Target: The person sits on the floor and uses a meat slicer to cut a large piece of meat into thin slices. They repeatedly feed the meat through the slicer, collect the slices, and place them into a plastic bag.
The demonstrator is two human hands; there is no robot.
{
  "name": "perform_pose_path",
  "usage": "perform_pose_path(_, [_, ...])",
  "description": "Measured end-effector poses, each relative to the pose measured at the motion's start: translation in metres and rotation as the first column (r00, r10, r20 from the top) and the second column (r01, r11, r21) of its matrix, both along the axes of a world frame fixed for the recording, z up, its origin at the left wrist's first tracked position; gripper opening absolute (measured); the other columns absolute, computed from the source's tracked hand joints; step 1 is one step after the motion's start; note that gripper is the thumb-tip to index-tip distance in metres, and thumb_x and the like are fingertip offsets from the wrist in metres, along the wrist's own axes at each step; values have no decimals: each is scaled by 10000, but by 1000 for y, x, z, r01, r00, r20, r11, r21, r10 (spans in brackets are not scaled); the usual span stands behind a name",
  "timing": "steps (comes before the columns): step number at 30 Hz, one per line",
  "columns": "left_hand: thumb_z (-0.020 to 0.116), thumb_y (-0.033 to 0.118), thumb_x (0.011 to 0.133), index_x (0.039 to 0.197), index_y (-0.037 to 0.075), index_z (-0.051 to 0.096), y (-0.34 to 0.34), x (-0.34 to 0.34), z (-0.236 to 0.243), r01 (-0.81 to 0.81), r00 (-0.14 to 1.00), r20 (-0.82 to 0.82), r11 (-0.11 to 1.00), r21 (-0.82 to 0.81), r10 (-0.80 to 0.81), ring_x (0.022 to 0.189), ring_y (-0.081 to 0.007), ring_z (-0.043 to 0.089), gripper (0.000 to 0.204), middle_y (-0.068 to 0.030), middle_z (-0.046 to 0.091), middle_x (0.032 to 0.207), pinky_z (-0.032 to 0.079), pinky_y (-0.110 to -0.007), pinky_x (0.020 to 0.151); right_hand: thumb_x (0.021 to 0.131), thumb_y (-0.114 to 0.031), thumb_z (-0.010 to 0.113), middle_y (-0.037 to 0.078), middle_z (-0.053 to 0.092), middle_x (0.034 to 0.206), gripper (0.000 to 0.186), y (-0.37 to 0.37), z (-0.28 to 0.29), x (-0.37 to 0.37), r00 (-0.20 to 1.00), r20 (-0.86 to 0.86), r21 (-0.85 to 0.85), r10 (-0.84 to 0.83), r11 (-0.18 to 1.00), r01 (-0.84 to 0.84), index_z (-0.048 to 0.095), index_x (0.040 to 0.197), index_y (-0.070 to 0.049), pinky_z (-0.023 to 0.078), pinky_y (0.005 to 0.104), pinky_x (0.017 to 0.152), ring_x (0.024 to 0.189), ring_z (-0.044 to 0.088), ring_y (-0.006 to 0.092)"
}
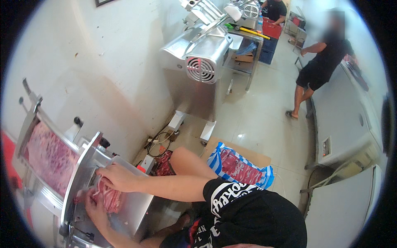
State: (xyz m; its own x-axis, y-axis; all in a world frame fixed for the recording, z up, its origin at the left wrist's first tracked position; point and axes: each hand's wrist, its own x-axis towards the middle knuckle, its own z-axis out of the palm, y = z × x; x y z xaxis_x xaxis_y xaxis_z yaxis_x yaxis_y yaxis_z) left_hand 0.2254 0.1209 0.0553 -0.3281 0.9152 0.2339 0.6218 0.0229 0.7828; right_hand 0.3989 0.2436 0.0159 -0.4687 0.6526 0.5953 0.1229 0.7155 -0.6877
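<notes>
A stack of thin red-and-white meat slices lies on the steel plate beside the meat slicer at the lower left. From above, my right hand reaches over with its fingers curled onto the slices' upper edge, close to the slicer's round blade guard. My left hand comes up from below, its fingers and thumb bent round the slices' near-left side. Both hands grip the stack. Behind the guard, a large marbled meat block sits in the slicer's carriage.
A blue-and-white striped bag of meat lies on cardboard on the floor, with more meat by power cords. A second steel slicer stands ahead. White chest freezers line the right. One person walks there; another stands farther back.
</notes>
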Motion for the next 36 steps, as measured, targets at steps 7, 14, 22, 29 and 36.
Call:
perform_pose_path(7, [601,219,1002,1419,-7,535,-35,-115,-36,-134,947,295,991,-7,130,1363,-298,467,479,-172,488,1484,431,-394,1096,805,-184,737,70,535,1101,264,-13,-8,-12,953,159,242,-258,946,216,665,1045,-104,396,446,935,1130,497,253])
perform_pose_path(14, [472,137,1060,1430,-24,481,-14,-152,-34,-340,-179,905,887,312,-387,1309,-376,485,404,-237,471,1474,492,-483,1061,794,-219,759,69,537,1091,295,-15,-8,-5,960,148,240,-237,950,198,668,1047,-100,394,440,934,1114,506,257])
perform_pose_path(22, [510,147,1043,1395,25,550,-6,-146,-54,-140,-120,910,915,379,-396,1189,-344,562,375,-235,553,1381,558,-418,951,811,-231,750,74,538,1126,300,-9,-14,-2,959,165,230,-229,955,189,667,1068,-100,392,441,950,1135,502,258])
perform_pose_path(29, [635,313,982,1505,58,458,-26,-157,-86,21,622,757,971,236,-197,1219,-261,566,609,-154,537,1427,545,-326,864,870,-273,712,123,558,1123,392,-16,-1,-3,996,-10,188,-93,978,93,597,1179,-62,390,460,957,1108,520,309])
perform_pose_path(36, [717,143,911,1393,17,527,-13,23,9,-20,892,452,1000,-11,23,1195,-211,558,533,-128,583,1322,480,-340,991,938,-253,655,127,600,1069,352,-17,4,-10,969,-157,10,192,981,-193,559,1226,-75,410,473,938,1063,573,321])
